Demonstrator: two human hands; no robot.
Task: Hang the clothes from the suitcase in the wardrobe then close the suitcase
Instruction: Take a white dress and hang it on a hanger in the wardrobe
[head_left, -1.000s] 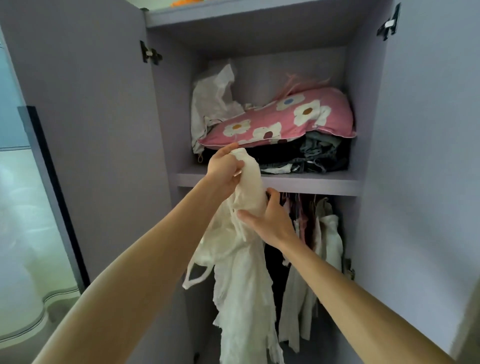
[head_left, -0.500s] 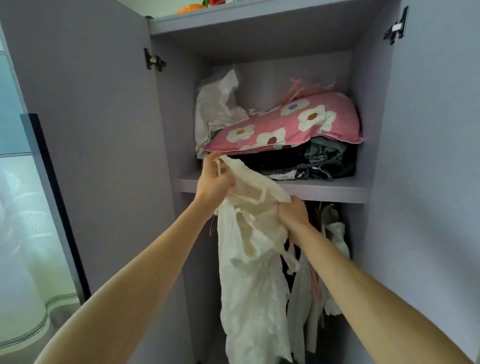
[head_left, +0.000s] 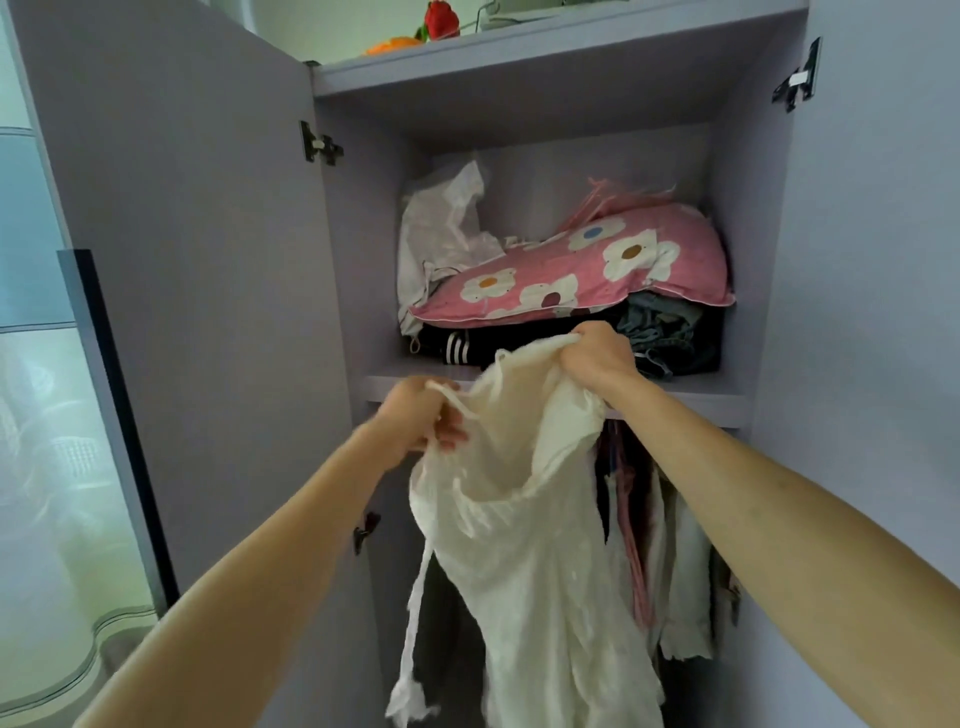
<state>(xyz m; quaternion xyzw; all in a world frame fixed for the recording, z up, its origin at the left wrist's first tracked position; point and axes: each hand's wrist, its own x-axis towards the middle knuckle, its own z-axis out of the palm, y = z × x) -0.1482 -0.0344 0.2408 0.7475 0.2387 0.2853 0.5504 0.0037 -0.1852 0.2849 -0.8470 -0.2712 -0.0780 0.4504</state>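
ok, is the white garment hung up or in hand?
In hand, not hung. The left hand and right hand each grip the white garment by its top edge, holding it open before the wardrobe shelf; no hanger visible.

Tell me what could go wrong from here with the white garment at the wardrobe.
1. The long tie of the white garment dangles close to the lower door hinge and may snag there.
2. The left hand pinches only a thin strap, while the right hand grips the top edge; the strap could slip free.
3. The hanging clothes below the shelf look crowded, so pushing the garment in may dislodge them.
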